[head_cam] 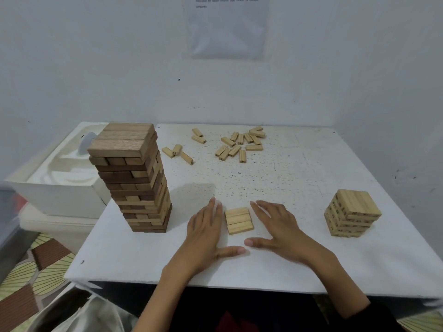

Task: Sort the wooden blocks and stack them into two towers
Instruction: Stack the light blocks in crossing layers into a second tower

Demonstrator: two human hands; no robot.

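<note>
A tall tower of large brown blocks stands at the left of the white table. A short tower of small pale blocks stands at the right. Between my hands lies a flat row of small pale blocks, side by side. My left hand lies flat on the table just left of the row, fingers straight. My right hand lies flat to the right of it, thumb stretched out toward the left thumb. Several loose small blocks lie scattered at the far side, and a few more small blocks further left.
A white moulded box sits on a lower surface left of the table, behind the tall tower. A sheet of paper hangs on the wall. Patterned floor and a cloth bag show at the lower left.
</note>
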